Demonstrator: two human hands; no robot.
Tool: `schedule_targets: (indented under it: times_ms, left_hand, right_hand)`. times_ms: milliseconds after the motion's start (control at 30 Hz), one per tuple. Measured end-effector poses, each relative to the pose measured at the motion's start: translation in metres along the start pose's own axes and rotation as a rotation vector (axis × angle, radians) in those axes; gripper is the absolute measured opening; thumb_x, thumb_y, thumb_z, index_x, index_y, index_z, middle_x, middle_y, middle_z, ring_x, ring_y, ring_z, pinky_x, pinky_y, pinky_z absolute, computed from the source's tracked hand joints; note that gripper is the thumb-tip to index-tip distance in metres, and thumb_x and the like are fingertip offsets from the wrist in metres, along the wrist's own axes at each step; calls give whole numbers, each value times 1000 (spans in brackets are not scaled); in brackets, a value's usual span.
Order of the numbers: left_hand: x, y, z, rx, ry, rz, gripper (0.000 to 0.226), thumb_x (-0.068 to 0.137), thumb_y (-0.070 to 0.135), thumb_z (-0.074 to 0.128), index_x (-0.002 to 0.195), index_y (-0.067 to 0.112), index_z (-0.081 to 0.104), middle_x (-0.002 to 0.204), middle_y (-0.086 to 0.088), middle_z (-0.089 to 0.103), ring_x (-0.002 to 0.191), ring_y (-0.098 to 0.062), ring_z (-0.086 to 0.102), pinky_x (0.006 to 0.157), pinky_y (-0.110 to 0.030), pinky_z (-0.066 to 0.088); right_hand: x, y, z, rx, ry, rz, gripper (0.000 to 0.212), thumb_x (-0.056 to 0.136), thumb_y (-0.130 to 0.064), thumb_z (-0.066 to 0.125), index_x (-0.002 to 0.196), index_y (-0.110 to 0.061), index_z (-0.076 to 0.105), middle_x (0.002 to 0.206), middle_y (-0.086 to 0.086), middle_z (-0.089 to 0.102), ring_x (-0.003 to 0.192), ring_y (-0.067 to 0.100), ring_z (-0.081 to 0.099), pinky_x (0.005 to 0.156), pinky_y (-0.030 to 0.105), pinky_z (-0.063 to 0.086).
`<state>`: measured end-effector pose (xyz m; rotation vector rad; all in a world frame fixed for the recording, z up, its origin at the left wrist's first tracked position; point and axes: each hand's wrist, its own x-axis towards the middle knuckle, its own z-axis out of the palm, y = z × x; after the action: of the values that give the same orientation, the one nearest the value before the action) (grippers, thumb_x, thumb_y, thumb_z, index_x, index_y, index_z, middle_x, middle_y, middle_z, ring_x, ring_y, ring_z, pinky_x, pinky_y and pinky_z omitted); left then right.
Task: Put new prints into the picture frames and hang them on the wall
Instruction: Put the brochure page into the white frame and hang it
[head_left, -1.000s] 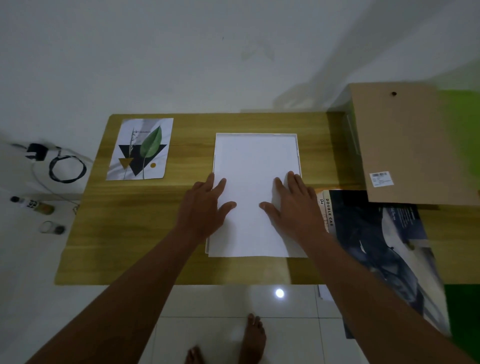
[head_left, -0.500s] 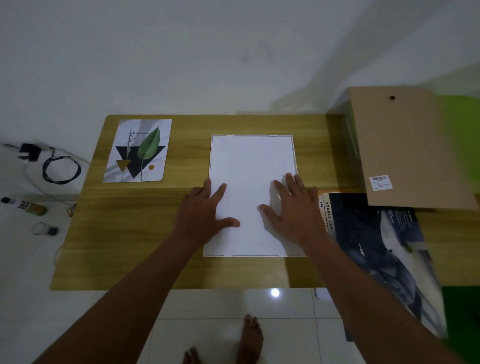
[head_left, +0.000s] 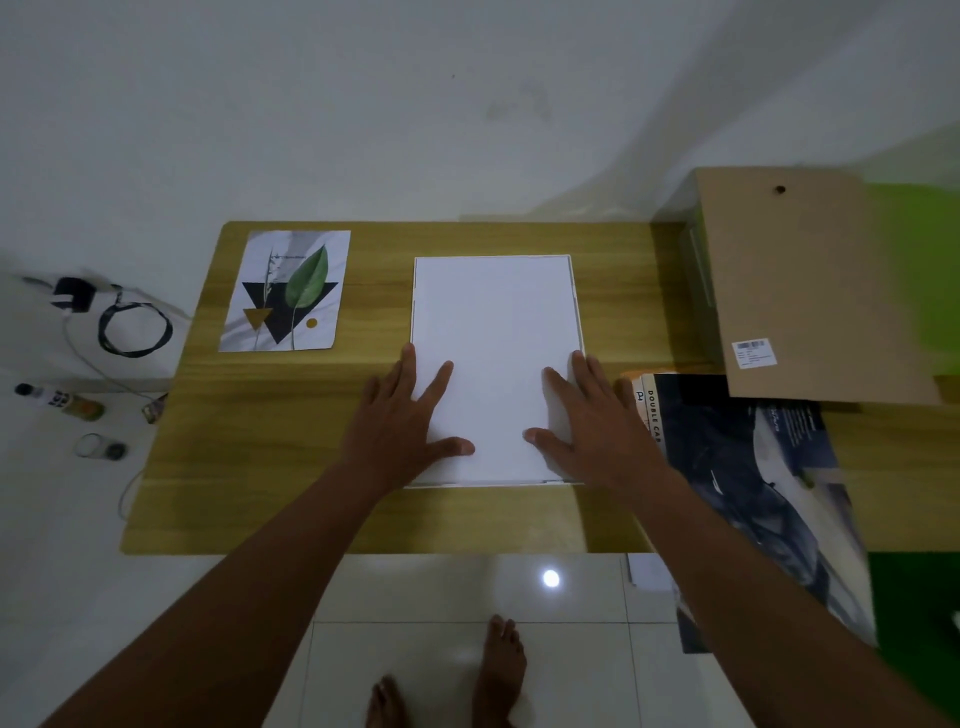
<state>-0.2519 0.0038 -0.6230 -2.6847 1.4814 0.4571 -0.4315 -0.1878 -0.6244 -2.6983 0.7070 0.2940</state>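
Leaf print (head_left: 288, 293) lies flat at upper left, on the wooden table (head_left: 249, 447). Left hand (head_left: 400, 426) and right hand (head_left: 597, 426), fingers spread and straight, press flat on the white sheet (head_left: 493, 322) seated in the white picture frame (head_left: 414, 301) at centre. Brown backing board (head_left: 810, 291) lies at upper right.

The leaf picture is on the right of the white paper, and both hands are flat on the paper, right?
No. The head view shows the leaf picture left of the white paper. The left hand and right hand do lie flat on it.
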Motion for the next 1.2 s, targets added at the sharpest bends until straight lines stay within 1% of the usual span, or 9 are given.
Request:
schedule_targets:
  times_ms: [67,167,333,533,667,833,967,1067,1200]
  left_hand:
    - [-4,1,1,-47,-13,8,112,67,94,13,155,28,-7,160,-19,-18,151,-31,-1,120,-51,10]
    - [-10,0,4,-74,-82,8,115,66,93,24,155,28,-10,159,-16,-25,150,-27,-10,121,-52,4]
    - [-7,-1,2,-81,-101,13,110,73,88,31,155,28,-11,159,-16,-25,150,-30,-7,121,-51,2]
    - [-4,-1,2,-38,-73,5,107,71,89,23,154,31,-12,160,-20,-18,150,-31,-6,121,-53,4]
    - [-3,0,3,15,-78,8,103,74,87,19,155,30,-8,159,-23,-18,150,-33,-6,120,-54,3]
    - [-2,-1,4,-8,-73,8,100,75,87,18,155,33,-7,159,-21,-21,150,-33,-5,119,-58,5]
    - [-2,-3,1,-56,-111,19,112,67,94,29,153,35,-12,157,-15,-29,150,-31,-11,119,-58,4]
    - [-2,-4,-3,-61,-146,29,121,60,96,35,153,36,-14,157,-13,-32,149,-31,-14,118,-60,4]
    - [2,0,-4,-102,-127,-1,104,73,89,29,154,36,-10,158,-11,-30,150,-30,-11,118,-60,4]
  right_hand:
    - [-3,1,0,-28,-24,4,84,93,-71,32,158,-24,5,165,10,-10,151,26,-13,120,59,2]
    - [-5,-1,0,-89,-12,-33,87,92,-74,25,158,-21,4,165,11,-10,151,27,-14,120,59,2]
    - [-8,0,2,-32,-70,-97,94,87,-80,32,158,-26,4,164,8,-15,150,23,-18,120,54,-5]
    - [-3,-3,7,-45,-45,-103,83,93,-71,30,157,-23,10,165,12,-7,152,26,-11,120,53,0]
    - [-5,-6,13,-78,-12,-90,74,97,-66,28,156,-23,14,165,12,-2,152,27,-7,121,53,8]
    - [-2,-5,14,-100,18,-83,75,96,-68,28,155,-23,21,165,13,6,152,27,0,121,53,13]
    - [-4,1,1,45,-49,-102,83,90,-75,32,156,-26,17,165,8,-4,152,24,-11,122,54,4]
    - [-5,5,-4,21,-124,-115,93,85,-78,41,158,-30,7,164,6,-15,150,22,-18,121,53,-3]
    - [-4,5,-4,49,-122,-155,90,85,-78,34,158,-30,11,165,4,-11,151,21,-16,121,55,-1]
